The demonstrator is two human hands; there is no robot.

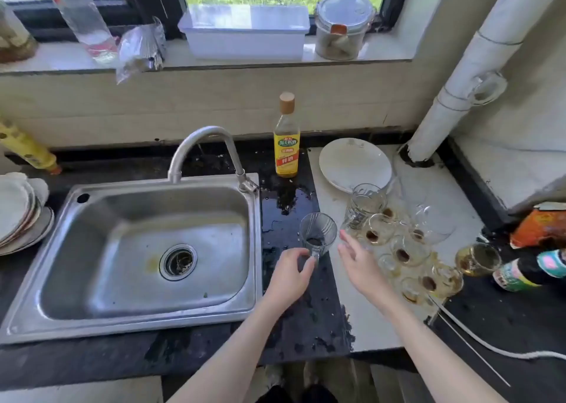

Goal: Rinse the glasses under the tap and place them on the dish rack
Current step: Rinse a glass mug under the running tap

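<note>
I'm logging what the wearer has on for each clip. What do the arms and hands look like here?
Both forearms are bare, with no sleeves in view. The left hand and right hand wear no gloves, rings, watch or bracelet that I can see.

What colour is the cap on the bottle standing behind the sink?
The cap is light tan, on the yellow-labelled bottle; the head view shows it.

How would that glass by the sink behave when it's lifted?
The glass is probably rigid and breakable, being clear glass. It may be slippery, since the counter beside it looks wet. The left hand grips it low, so it might tip, and the dark dregs could spill.
</note>
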